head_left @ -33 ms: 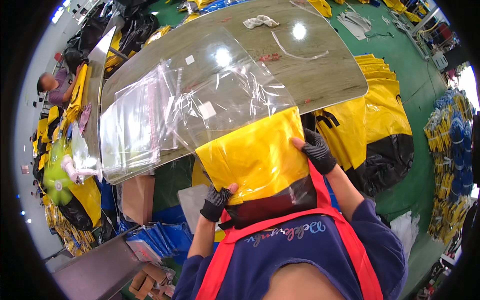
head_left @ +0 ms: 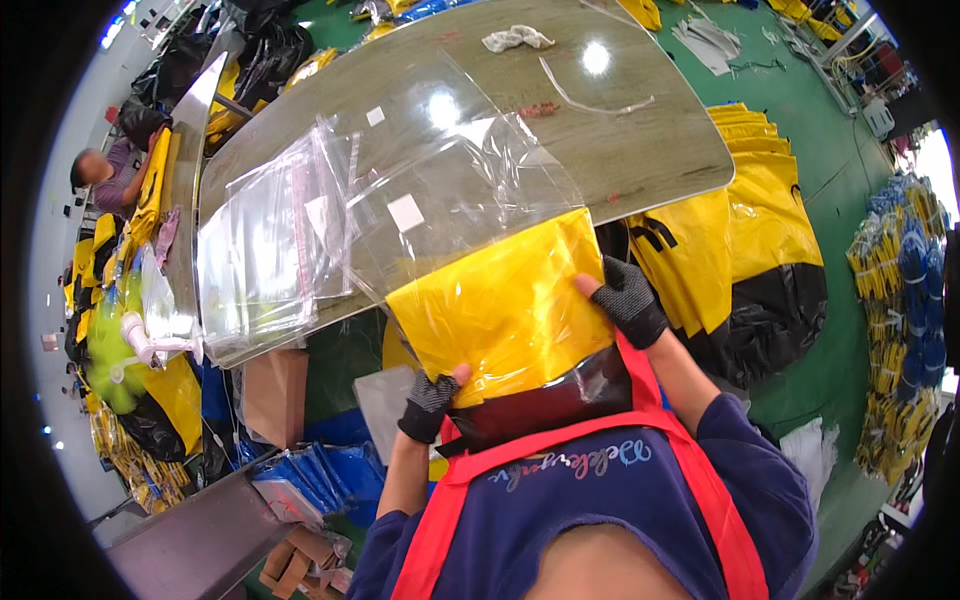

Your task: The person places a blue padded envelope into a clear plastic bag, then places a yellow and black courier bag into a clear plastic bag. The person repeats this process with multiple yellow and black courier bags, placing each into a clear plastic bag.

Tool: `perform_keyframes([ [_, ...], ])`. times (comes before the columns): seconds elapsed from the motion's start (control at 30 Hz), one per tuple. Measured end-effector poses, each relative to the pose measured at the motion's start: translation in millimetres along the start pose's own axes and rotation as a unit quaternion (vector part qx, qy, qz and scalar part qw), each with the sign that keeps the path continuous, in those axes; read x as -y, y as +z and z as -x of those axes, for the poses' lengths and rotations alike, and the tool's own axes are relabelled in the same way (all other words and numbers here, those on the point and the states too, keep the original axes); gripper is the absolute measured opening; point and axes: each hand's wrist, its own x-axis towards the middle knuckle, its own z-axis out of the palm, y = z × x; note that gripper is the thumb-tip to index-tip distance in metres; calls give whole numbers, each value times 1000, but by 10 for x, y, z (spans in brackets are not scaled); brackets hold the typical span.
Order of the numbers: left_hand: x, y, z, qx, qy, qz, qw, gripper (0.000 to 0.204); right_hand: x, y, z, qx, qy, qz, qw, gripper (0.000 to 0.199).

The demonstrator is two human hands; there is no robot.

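A folded yellow and black sheet, which looks like a coated-fabric bag, hangs over the near table edge in front of my body. Clear plastic seems to lie over it, continuing into the flat clear plastic bag on the table. At the sheet's lower left side, my left hand, in a dark dotted glove with a bare thumb tip, is closed on the edge. On the upper right side, my right hand, gloved alike, grips the other edge, thumb on the yellow face. Fingers underneath are hidden.
A pile of clear plastic bags covers the left of the table. Yellow and black sheets hang at the right. Beyond the left side, a person handles yellow material near a green fan. Blue packets lie below.
The yellow sheet has shifted slightly away from me and left. The clear plastic bag ahead lies a little flatter, and its white label has moved slightly left and farther off.
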Motion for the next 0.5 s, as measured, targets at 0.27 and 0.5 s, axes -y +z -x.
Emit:
perform_keyframes([
  [0.27,-137,-212,-41,161,-3,42,986,63,237,-73,-156,-82,36,-91,992,36],
  [0.5,-523,-264,-310,129,-39,227,964,56,124,-181,-299,45,61,58,995,45],
])
